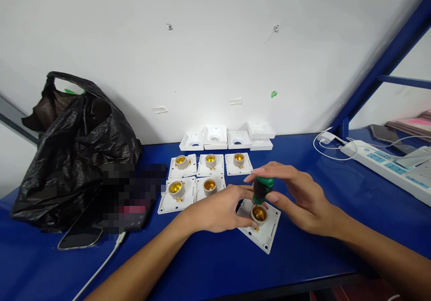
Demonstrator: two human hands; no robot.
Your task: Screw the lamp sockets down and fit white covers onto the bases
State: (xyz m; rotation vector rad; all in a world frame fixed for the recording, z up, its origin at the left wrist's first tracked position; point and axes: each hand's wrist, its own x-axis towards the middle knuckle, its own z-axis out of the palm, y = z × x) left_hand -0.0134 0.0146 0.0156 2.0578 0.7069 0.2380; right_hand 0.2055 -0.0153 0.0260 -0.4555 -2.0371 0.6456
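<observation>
Two bare hands were on one unit. Right hand (303, 198): thumb and fingers gripped the stubby screwdriver with a green-and-black handle (263, 188), roughly upright. Left hand (215, 209): thumb and fingers braced the round, brass-lined socket (259, 215); some fingertips were hidden. Its square white plastic plate (268, 238) sat skewed on the glossy blue table (202, 265), right of centre, near side.

Main risk, my read: driver slip. Tip seating wasn't visible; an off-axis push could have cammed it out, scratched the brass or jabbed the left fingers close by. Slick tabletop plus a light hold could have let the plate spin under torque. Overtightening might have cracked the plastic.

Farther out, five similar socket plates (178, 204) lay left; the left wrist could have nudged the nearest. White box-like covers (261, 131) sat far back, by the wall.
</observation>
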